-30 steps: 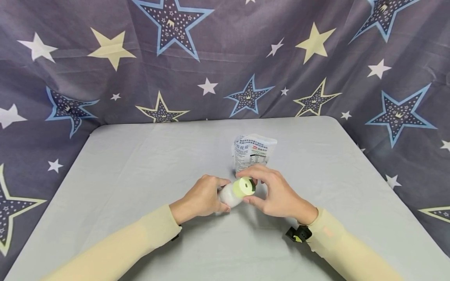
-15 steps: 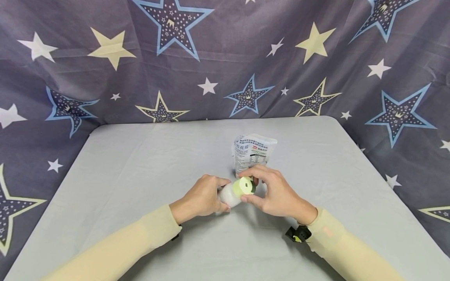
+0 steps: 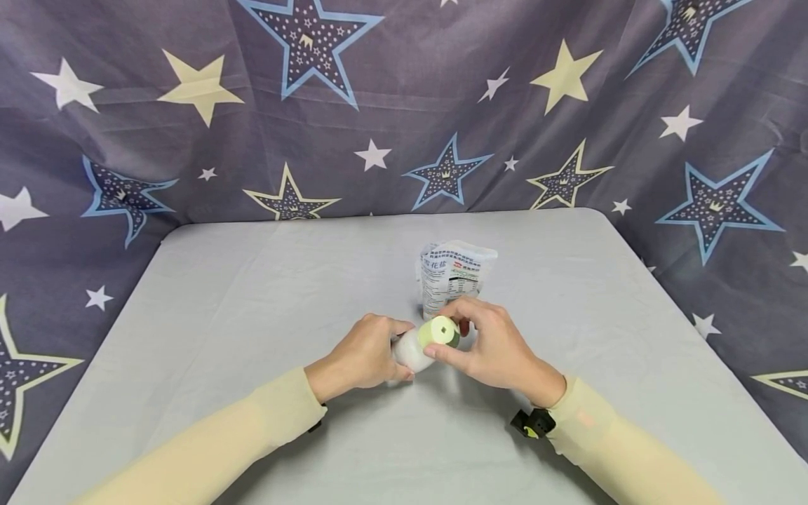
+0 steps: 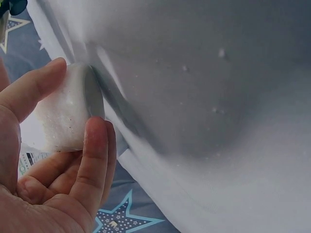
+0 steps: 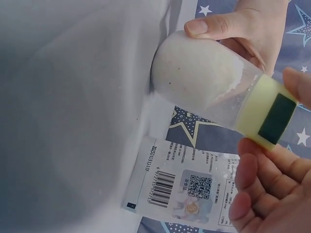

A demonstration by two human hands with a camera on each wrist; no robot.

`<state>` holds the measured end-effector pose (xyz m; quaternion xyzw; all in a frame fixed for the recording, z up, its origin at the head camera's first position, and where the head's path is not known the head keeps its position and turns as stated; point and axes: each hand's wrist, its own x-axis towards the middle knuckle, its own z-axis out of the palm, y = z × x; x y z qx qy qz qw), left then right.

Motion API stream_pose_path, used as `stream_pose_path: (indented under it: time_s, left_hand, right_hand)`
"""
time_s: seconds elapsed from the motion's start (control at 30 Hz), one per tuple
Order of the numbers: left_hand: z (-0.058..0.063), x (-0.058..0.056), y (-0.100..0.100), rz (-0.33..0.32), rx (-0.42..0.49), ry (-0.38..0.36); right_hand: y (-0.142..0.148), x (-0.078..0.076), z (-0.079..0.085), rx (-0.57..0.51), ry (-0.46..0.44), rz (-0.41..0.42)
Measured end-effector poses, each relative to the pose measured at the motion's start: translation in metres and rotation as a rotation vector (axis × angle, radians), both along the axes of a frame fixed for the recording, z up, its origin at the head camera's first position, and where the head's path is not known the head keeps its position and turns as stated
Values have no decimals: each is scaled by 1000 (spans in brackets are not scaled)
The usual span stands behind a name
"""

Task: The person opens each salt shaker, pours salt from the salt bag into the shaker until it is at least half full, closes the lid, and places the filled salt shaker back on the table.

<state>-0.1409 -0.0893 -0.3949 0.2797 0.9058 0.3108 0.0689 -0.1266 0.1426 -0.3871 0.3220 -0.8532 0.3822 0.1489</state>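
A clear seasoning bottle (image 3: 412, 352) filled with white granules leans over the table, its capped end tilted up to the right. My left hand (image 3: 366, 353) grips the bottle's body, thumb on the near side. In the left wrist view the fingers of that hand lie around the bottle's base (image 4: 73, 109). My right hand (image 3: 499, 351) pinches the pale yellow-green cap (image 5: 252, 111) between thumb and fingers. A dark green panel (image 5: 278, 119) shows on the cap's side. The cap sits on the bottle's neck end.
Just behind the hands stands a white printed pouch (image 3: 454, 270), its barcode and square code visible in the right wrist view. A pale cloth covers the table (image 3: 265, 280). Star-patterned dark fabric (image 3: 404, 105) hangs along the back and sides.
My right hand has twisted slightly, its thumb moving left across the cap. The cap's dark panel has turned toward the near side. The left hand and the pouch stay in place.
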Motion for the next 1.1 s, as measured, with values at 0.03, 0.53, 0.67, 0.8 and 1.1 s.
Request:
stream_pose_path:
  time_s: [0.03,0.53,0.67,0.8,1.1]
  left_hand:
    - [0,0,0,0,-1,0]
    - [0,0,0,-3,-4,9]
    - [-1,-1,0,-8,-6,19]
    - [-1,-1,1,-7,0,13]
    - [0,-1,0,0,13,-25]
  right_hand:
    - [0,0,0,-2,-2,-9]
    - [0,1,2,19,-26,-2]
    - [4,0,4,33,-41,75]
    - [7,-2,6,44,-43,154]
    - [10,-4,8,55,-38,193]
